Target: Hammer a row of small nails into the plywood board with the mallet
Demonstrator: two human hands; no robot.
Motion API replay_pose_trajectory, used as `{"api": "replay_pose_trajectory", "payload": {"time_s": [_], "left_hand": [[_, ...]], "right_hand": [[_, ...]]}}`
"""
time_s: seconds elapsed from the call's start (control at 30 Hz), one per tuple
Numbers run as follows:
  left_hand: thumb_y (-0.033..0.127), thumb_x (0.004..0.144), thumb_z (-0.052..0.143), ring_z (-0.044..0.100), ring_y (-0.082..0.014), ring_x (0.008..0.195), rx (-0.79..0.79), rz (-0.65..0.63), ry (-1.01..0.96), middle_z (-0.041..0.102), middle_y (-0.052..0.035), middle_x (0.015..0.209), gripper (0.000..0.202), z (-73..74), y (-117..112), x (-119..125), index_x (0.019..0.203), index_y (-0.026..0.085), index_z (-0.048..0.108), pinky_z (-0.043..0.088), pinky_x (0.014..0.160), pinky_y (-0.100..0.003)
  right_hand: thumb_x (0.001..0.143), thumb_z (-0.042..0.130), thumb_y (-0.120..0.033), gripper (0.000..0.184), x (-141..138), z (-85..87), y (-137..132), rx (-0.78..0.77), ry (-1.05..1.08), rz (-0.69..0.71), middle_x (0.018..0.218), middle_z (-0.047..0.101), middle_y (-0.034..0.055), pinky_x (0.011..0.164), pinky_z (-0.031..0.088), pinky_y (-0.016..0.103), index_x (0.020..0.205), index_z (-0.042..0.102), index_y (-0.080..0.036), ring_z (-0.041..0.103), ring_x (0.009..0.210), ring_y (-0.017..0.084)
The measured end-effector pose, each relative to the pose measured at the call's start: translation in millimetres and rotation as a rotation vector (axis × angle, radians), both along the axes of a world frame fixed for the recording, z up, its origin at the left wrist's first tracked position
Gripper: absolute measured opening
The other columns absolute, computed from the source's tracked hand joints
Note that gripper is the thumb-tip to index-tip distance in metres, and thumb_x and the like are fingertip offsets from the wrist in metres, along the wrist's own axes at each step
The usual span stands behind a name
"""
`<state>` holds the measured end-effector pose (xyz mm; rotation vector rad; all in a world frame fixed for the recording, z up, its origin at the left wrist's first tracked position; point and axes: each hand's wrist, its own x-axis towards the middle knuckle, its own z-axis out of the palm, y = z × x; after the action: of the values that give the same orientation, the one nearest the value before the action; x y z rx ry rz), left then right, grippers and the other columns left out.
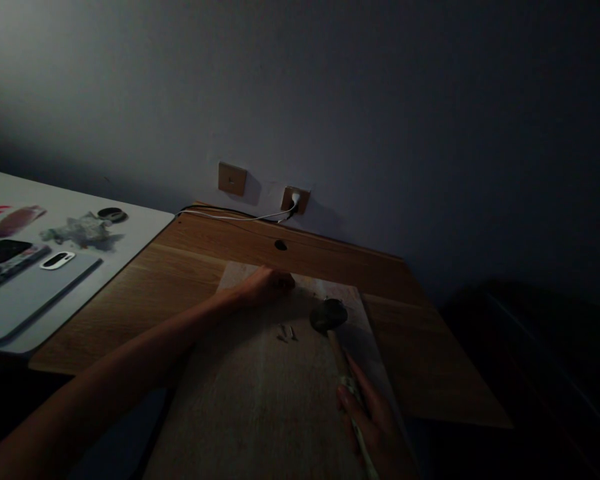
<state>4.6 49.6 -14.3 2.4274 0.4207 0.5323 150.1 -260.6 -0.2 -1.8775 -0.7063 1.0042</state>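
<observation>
My right hand (373, 417) is wrapped around the pale wooden handle of a hammer (337, 350). Its dark, rounded head lies over the far right part of a wooden board (250, 393), blurred and in shadow. My left hand (266, 283) rests at the board's far left edge, fingers curled; whatever they may hold is hidden. Several small nails (291, 333) lie loose on the board between the two hands. A small shiny bit shows at the far side of the hammer head, too dim to name.
Under the board is a wooden table (410, 333) with a cable hole (281, 245). A white table (145, 213) on the left bears a closed grey laptop or tablet (35, 293), a phone (5, 251), crumpled plastic (87, 230) and a roll of tape (112, 214). Cables (230, 217) run to a wall socket (286, 200).
</observation>
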Motion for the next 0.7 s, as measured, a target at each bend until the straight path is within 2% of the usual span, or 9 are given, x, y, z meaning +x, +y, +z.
{"api": "replay_pose_trajectory", "payload": {"time_s": [0.13,0.27,0.37,0.47,0.6,0.7], "left_hand": [[0.01,0.082,0.059,0.068,-0.015,0.086,0.011,-0.001,0.011,0.075,-0.0018,0.096,0.022,0.7,-0.3,0.1,0.096,0.021,0.072,0.046,0.079,-0.021],[0.013,0.085,0.06,0.067,-0.0158,0.088,0.019,-0.014,0.03,0.074,-0.0024,0.098,0.019,3.5,-1.8,0.2,0.095,0.023,0.072,0.045,0.081,-0.021],[0.015,0.088,0.059,0.067,-0.0161,0.089,0.028,-0.021,0.018,0.073,-0.0037,0.099,0.016,3.6,-2.3,0.6,0.094,0.022,0.073,0.045,0.082,-0.021],[0.013,0.087,0.06,0.067,-0.0166,0.089,0.02,-0.009,0.012,0.073,-0.0041,0.098,0.016,2.5,-2.5,1.3,0.094,0.02,0.073,0.046,0.082,-0.022],[0.012,0.084,0.063,0.069,-0.0163,0.087,-0.052,0.043,0.001,0.075,-0.0029,0.098,0.028,1.4,-3.5,1.3,0.11,0.021,0.069,0.047,0.079,-0.023],[0.013,0.084,0.063,0.071,-0.0158,0.085,-0.117,0.037,0.004,0.076,-0.0023,0.097,0.037,1.0,-4.6,1.1,0.12,0.021,0.063,0.047,0.075,-0.022]], "right_hand": [[0.086,0.064,-0.064,0.083,0.3,2.1,1.4,0.01,-0.004,0.013,0.07,0.06,-0.0022,0.033,0.038,0.019,0.153,0.045,-0.019,0.045,0.039,0.008],[0.086,0.065,-0.063,0.08,-5.0,4.5,0.9,0.013,-0.011,-0.031,0.068,0.059,-0.003,0.032,0.035,0.018,0.152,0.048,-0.022,0.042,0.037,0.007],[0.087,0.063,-0.064,0.08,-11.9,7.9,0.9,0.038,0.002,-0.047,0.056,0.05,-0.0065,0.032,0.034,0.018,0.152,0.048,-0.02,0.04,0.036,0.009],[0.088,0.062,-0.063,0.083,-17.0,13.8,6.9,0.079,0.007,-0.007,0.05,0.046,-0.0085,0.032,0.031,0.018,0.155,0.043,-0.017,0.036,0.035,0.008],[0.092,0.059,-0.059,0.081,-19.2,23.1,30.1,0.131,-0.017,0.086,0.051,0.046,-0.0091,0.033,0.032,0.017,0.157,0.038,-0.015,0.035,0.036,0.007],[0.092,0.059,-0.056,0.08,-19.1,27.7,51.7,0.143,-0.021,0.141,0.056,0.046,-0.0089,0.032,0.033,0.016,0.157,0.038,-0.015,0.038,0.037,0.007]]}}
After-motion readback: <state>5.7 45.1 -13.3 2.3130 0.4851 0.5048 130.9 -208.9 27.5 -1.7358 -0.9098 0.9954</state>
